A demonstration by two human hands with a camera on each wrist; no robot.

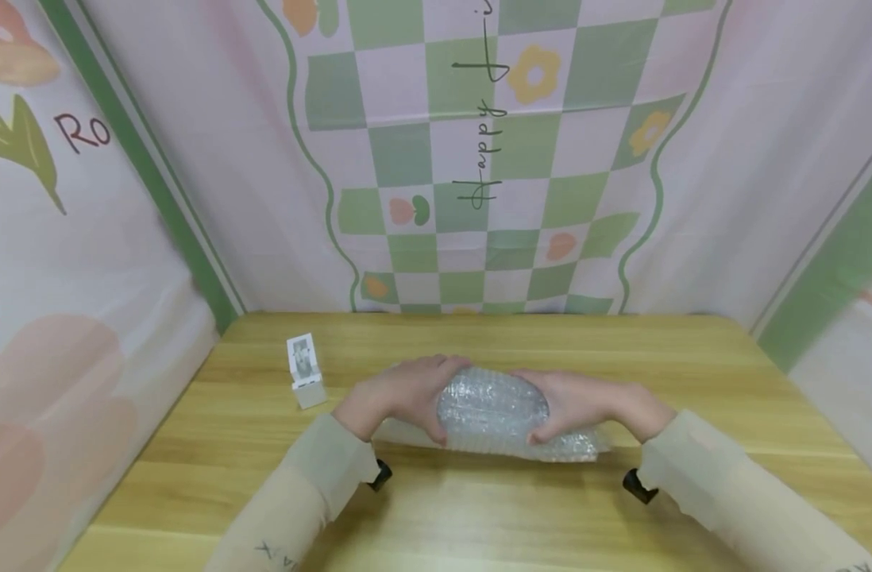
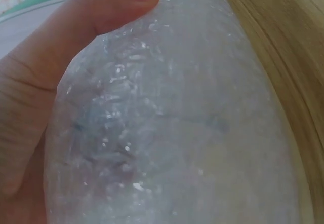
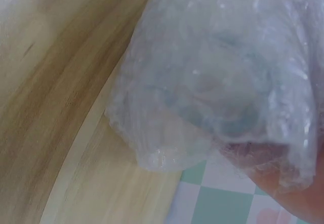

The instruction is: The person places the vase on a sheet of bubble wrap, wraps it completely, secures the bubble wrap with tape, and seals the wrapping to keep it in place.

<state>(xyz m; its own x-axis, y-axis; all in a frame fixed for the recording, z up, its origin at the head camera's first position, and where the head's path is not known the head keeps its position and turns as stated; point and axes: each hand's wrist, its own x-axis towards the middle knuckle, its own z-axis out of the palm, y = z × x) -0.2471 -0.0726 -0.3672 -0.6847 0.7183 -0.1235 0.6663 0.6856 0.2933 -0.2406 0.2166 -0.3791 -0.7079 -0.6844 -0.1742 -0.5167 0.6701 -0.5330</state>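
Gripping at left, the bare left hand (image 1: 413, 391) curls wide round a clear, rounded bubble-wrap bundle (image 1: 491, 407), central over the yellow wood-grain table (image 1: 479, 516); the bare right hand (image 1: 580, 403) clasps its other end. Looks light, cushiony, slick, perhaps fragile inside: hold both ends, gently!

The bench (image 1: 479, 524) has a pale yellow-brown wood-grain top with rounded far corners. Toward its far left stands a small white box-like object (image 1: 306, 371) with a grey panel. A bubble-wrapped bundle (image 1: 493, 409) is over the middle; whether it touches the wood is hard to tell.
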